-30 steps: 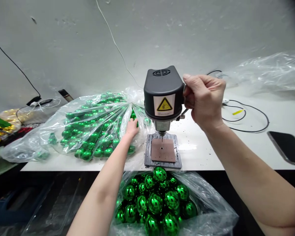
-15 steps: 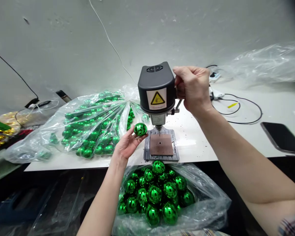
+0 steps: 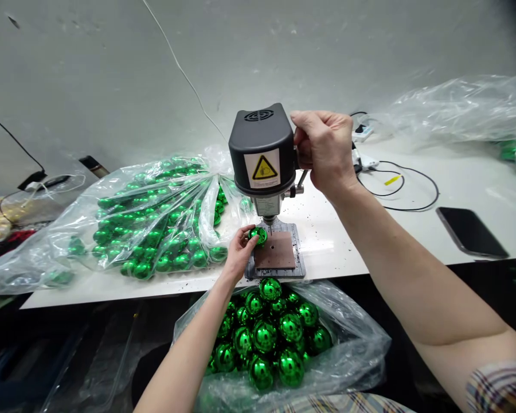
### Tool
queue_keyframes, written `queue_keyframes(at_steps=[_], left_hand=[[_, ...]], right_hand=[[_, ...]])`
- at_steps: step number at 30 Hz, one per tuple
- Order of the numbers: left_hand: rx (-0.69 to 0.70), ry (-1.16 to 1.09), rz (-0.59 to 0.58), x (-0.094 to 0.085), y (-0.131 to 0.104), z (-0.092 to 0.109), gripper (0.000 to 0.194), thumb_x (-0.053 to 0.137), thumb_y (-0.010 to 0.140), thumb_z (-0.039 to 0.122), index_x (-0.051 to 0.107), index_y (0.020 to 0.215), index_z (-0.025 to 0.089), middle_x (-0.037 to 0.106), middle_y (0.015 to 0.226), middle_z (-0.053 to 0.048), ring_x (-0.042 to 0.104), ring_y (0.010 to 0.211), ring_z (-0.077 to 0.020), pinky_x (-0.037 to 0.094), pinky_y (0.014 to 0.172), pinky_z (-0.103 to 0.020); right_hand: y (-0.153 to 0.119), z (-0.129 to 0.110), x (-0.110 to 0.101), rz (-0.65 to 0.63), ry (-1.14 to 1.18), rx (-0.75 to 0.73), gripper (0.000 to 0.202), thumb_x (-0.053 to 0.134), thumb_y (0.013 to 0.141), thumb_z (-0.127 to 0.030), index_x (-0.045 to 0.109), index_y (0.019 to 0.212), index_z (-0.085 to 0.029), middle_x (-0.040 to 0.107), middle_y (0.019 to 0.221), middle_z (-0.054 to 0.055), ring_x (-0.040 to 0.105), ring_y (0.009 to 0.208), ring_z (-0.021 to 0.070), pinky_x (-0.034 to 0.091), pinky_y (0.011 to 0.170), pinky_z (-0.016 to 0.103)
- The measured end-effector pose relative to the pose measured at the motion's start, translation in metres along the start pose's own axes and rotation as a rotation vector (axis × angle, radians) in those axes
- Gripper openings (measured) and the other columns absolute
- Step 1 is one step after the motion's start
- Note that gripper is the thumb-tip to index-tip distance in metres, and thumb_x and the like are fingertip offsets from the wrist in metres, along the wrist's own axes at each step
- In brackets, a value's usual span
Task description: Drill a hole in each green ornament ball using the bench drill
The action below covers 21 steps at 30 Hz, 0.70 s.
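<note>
And there it goes, the green ball, pinched in the left hand's fingers, swung in beside the bit of the drill, close enough for drilling, right hand curled round the lever.

Glossy ball, matt drill housing

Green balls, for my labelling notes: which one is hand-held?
The ball in the left hand, near the drill press; the others lie in plastic bags.

left hand: holds green ball | right hand: grips drill-press lever | phone: on table
</note>
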<state>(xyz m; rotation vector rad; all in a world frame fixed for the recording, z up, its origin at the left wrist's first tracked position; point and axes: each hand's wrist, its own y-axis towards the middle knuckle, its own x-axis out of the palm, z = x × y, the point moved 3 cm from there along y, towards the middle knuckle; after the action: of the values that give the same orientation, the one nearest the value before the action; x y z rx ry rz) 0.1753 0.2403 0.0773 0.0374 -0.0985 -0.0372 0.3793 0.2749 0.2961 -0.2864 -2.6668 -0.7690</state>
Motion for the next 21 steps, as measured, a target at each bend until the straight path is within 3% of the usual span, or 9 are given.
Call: queue_keyframes(at_steps=[5, 10, 14, 18, 21], left_hand=[[0.058, 0.049, -0.041, 0.007, 0.006, -0.016, 0.051, 0.079, 0.076, 0.038, 0.063, 0.120, 0.017, 0.071, 0.114, -0.009, 0.066, 0.104, -0.0198, 0.050, 0.097, -0.034], [0.052, 0.058, -0.080, 0.015, 0.007, -0.029, 0.058, 0.081, 0.073, 0.035, 0.061, 0.125, 0.016, 0.070, 0.120, -0.011, 0.065, 0.112, -0.0250, 0.049, 0.103, -0.041], [0.094, 0.143, -0.102, 0.020, 0.001, -0.030, 0.057, 0.079, 0.076, 0.034, 0.060, 0.127, 0.017, 0.069, 0.118, -0.012, 0.066, 0.109, -0.0260, 0.051, 0.101, -0.043], [0.224, 0.239, -0.067, 0.026, -0.009, -0.028, 0.051, 0.082, 0.073, 0.031, 0.061, 0.118, 0.019, 0.067, 0.115, -0.010, 0.066, 0.106, -0.0238, 0.053, 0.096, -0.040], [0.240, 0.235, -0.039, 0.031, -0.014, -0.031, 0.050, 0.082, 0.072, 0.030, 0.058, 0.115, 0.019, 0.066, 0.112, -0.008, 0.066, 0.105, -0.0229, 0.053, 0.096, -0.040]], right_hand=[[0.002, 0.003, 0.000, -0.053, -0.052, -0.022, 0.046, 0.064, 0.090, -0.022, 0.048, 0.047, -0.019, 0.025, 0.038, -0.008, 0.021, 0.031, 0.0022, 0.015, 0.030, 0.021], [0.002, 0.002, 0.000, -0.029, -0.072, -0.002, 0.048, 0.060, 0.092, -0.016, 0.046, 0.047, -0.019, 0.023, 0.037, -0.009, 0.019, 0.032, 0.0027, 0.014, 0.032, 0.024], [0.001, 0.002, -0.001, -0.021, -0.067, -0.014, 0.047, 0.064, 0.090, -0.019, 0.046, 0.047, -0.019, 0.024, 0.037, -0.008, 0.019, 0.033, 0.0040, 0.013, 0.033, 0.026], [-0.001, 0.000, 0.000, -0.026, -0.012, -0.034, 0.047, 0.065, 0.088, -0.021, 0.048, 0.044, -0.019, 0.024, 0.036, -0.007, 0.018, 0.033, 0.0051, 0.011, 0.033, 0.026], [-0.004, -0.001, 0.001, -0.022, 0.000, -0.035, 0.048, 0.065, 0.088, -0.023, 0.049, 0.043, -0.019, 0.026, 0.036, -0.007, 0.018, 0.032, 0.0049, 0.011, 0.033, 0.026]])
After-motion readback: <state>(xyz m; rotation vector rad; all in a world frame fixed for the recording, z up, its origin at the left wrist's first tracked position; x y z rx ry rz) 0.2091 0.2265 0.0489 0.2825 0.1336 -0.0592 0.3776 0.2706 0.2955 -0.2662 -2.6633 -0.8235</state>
